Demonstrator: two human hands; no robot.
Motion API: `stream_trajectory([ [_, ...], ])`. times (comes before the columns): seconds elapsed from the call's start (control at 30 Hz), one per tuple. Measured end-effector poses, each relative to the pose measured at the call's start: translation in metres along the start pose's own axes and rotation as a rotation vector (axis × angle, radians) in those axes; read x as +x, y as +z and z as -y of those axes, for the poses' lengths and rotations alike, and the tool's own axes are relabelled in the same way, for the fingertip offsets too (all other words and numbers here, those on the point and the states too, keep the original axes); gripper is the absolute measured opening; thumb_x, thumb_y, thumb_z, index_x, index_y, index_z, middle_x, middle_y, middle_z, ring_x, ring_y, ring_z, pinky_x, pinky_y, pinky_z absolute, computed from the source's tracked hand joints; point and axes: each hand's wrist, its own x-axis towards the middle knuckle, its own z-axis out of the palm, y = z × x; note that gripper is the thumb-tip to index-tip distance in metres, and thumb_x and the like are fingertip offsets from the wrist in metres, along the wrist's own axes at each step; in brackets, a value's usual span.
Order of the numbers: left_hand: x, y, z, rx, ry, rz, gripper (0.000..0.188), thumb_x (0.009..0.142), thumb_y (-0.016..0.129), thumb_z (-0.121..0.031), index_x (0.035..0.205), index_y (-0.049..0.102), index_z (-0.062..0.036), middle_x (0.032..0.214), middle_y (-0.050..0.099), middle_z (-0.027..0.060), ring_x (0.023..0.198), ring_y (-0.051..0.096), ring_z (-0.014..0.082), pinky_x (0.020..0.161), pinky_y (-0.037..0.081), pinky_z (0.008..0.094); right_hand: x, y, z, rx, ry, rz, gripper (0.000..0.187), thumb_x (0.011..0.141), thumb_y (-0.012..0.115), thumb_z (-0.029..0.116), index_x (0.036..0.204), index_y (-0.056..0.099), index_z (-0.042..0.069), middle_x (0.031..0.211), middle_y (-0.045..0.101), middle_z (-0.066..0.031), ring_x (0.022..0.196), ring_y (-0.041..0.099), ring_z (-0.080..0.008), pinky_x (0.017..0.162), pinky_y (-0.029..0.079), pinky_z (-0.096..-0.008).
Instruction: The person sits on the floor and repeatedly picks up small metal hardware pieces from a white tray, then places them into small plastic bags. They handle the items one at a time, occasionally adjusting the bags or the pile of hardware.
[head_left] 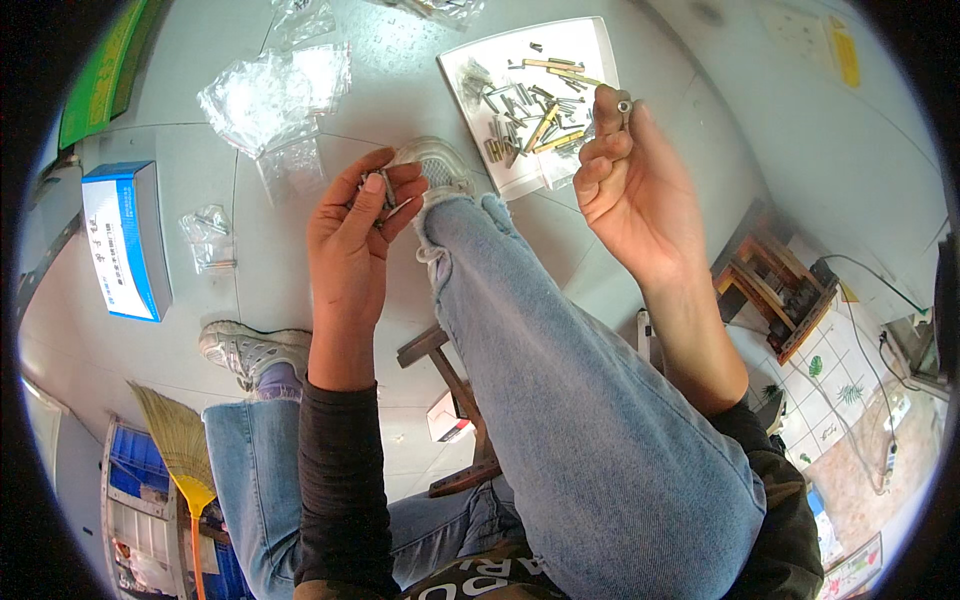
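Observation:
My left hand (345, 225) is closed around a few small silver metal pieces (388, 190), with the thumb laid across them; their exact kind is partly hidden by the fingers. My right hand (640, 185) is raised beside the tray and pinches a small metal screw (624, 106) between thumb and forefinger, its round end facing up. Left of that hand lies a shallow white tray (465, 120) on the floor. In it are loose silver screws (515, 105) and several longer brass-coloured rods (545, 128), scattered without order.
Clear plastic bags (275, 95) lie on the grey floor, and a smaller bag with metal parts (208, 235) is nearer. Farther left stands a blue and white box (127, 240). A broom (175, 440) leans at lower left. Wooden furniture (775, 280) and cables (880, 270) are on the right.

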Motion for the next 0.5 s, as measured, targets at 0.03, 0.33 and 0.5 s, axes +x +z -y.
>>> stream_trajectory([
  [0.03,0.0,0.0,0.0,0.0,-0.003,-0.002,0.032,0.09,0.045,-0.015,0.116,0.046,0.0034,0.102,0.058,0.0143,0.093,0.058,0.0191,0.083,0.049,0.0299,0.0,-0.005,0.001,0.011,0.009,0.032,0.022,0.09,0.047,0.017,0.106,0.049,0.002,0.1,0.055,-0.0058,0.075,0.054,-0.0099,0.065,0.049,-0.0243],
  [0.33,0.002,0.005,0.005,-0.006,0.006,-0.049,0.029,0.088,0.05,-0.015,0.112,0.049,0.0026,0.097,0.06,0.0157,0.089,0.06,0.0205,0.08,0.05,0.0298,0.054,-0.137,-0.027,-1.352,-0.218,-0.494,0.02,0.079,0.061,0.009,0.093,0.056,-0.003,0.072,0.063,-0.011,0.059,0.06,-0.0132,0.054,0.047,-0.0236],
  [0.5,0.001,0.008,0.009,0.0,0.007,-0.059,0.025,0.088,0.051,-0.015,0.106,0.051,0.0018,0.094,0.061,0.0164,0.086,0.061,0.021,0.078,0.05,0.0301,0.073,-0.174,-0.03,-1.702,-0.465,-0.377,0.023,0.075,0.062,0.015,0.091,0.059,-0.001,0.078,0.064,-0.0145,0.067,0.062,-0.0257,0.061,0.048,-0.0326],
])
